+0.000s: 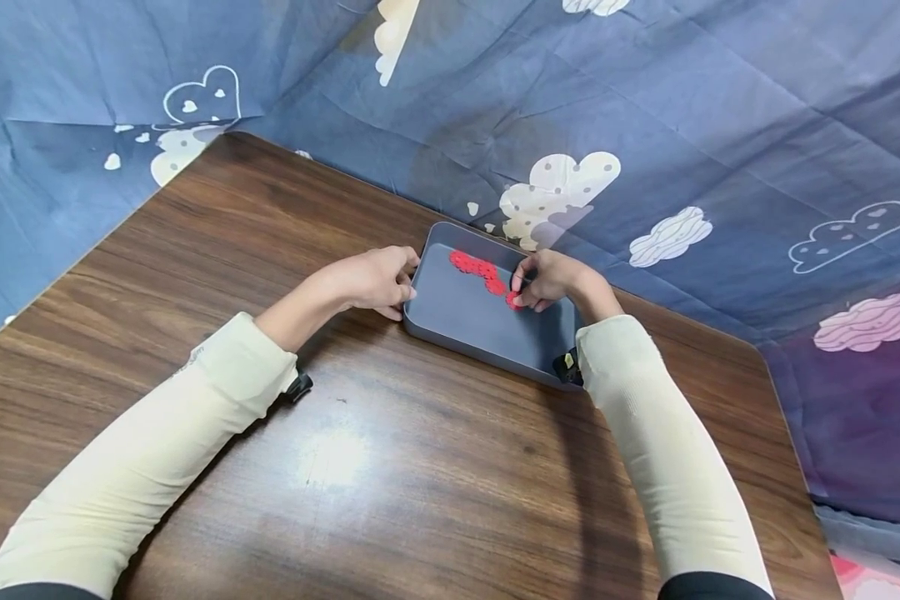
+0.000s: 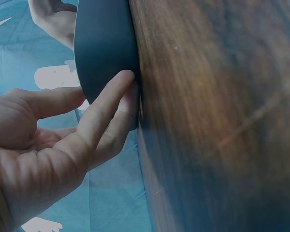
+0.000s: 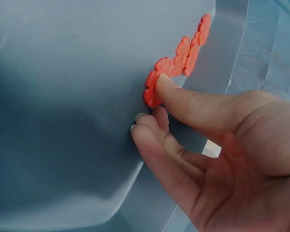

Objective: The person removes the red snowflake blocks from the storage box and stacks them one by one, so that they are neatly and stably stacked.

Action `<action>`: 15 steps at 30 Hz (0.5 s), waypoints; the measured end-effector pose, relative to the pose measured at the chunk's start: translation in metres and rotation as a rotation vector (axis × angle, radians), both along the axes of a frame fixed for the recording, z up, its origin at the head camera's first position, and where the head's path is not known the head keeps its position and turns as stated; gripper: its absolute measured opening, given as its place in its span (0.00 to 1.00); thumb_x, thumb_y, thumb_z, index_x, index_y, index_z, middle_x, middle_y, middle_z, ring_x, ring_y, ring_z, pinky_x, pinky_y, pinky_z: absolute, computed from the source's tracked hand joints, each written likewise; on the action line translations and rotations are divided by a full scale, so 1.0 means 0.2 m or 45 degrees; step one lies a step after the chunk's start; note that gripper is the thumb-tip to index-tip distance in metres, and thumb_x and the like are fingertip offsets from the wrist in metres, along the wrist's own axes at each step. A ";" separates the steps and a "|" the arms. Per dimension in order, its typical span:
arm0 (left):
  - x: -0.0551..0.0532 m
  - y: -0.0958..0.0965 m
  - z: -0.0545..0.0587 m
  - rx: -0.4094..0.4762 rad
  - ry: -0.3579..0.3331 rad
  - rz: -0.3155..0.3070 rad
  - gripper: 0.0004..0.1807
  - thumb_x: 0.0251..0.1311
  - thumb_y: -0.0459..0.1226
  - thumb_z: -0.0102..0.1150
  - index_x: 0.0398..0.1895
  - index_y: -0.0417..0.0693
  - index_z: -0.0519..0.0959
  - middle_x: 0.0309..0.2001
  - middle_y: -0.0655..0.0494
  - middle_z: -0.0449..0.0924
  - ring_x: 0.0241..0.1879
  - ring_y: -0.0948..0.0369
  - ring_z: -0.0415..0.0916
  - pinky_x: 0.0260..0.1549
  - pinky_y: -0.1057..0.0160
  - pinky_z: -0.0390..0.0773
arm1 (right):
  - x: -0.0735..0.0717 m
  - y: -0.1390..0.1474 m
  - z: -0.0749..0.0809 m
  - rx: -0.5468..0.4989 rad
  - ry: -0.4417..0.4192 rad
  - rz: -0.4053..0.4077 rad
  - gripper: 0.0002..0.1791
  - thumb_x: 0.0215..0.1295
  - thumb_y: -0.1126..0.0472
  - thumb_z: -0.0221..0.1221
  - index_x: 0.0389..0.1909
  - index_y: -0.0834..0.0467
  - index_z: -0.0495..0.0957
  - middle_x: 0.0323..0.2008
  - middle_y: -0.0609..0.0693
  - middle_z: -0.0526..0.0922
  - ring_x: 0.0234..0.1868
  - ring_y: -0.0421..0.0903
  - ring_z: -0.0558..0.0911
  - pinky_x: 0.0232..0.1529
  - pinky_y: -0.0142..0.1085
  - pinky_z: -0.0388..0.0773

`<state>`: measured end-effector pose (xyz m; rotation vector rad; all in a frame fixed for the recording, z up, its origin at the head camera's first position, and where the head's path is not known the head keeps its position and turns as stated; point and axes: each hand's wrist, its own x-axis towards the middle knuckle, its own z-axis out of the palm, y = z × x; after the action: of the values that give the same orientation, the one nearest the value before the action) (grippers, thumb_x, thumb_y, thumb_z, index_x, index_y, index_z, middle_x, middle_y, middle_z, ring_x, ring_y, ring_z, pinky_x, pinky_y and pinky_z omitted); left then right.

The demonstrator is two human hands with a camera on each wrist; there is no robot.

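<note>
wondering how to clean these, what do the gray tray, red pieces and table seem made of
Tray: probably plastic with a satin finish, from its soft sheen; coated metal is possible. Red pieces: likely plastic, smooth, with faint highlights on rounded edges. Table: wood or wood-look laminate, given the grain; the bright glare suggests gloss.

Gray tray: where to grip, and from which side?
The gray tray sits flat on the table, so its upright walls are likely easiest to pinch. I'd take it at the end on the person's left, approaching from outside, thumb over the top edge; the left hand is at that end.
</note>
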<state>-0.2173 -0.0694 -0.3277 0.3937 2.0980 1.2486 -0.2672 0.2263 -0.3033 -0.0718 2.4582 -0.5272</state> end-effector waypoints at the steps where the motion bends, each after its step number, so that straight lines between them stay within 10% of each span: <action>1: 0.00 0.00 0.00 -0.001 -0.002 0.002 0.33 0.82 0.27 0.47 0.85 0.36 0.51 0.71 0.34 0.68 0.66 0.45 0.77 0.60 0.57 0.91 | 0.00 0.00 0.00 -0.003 -0.006 -0.006 0.09 0.70 0.70 0.69 0.42 0.66 0.78 0.28 0.47 0.81 0.28 0.40 0.81 0.32 0.30 0.90; 15: 0.00 0.00 0.01 -0.003 -0.018 0.018 0.33 0.82 0.28 0.48 0.85 0.38 0.52 0.69 0.35 0.68 0.65 0.46 0.78 0.60 0.58 0.92 | 0.01 0.04 -0.01 -0.213 -0.157 -0.115 0.06 0.74 0.74 0.60 0.46 0.68 0.74 0.34 0.49 0.81 0.33 0.39 0.83 0.39 0.30 0.94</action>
<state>-0.2168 -0.0693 -0.3264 0.3687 2.0932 1.2538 -0.2656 0.2343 -0.3050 0.0041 2.3013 -0.7541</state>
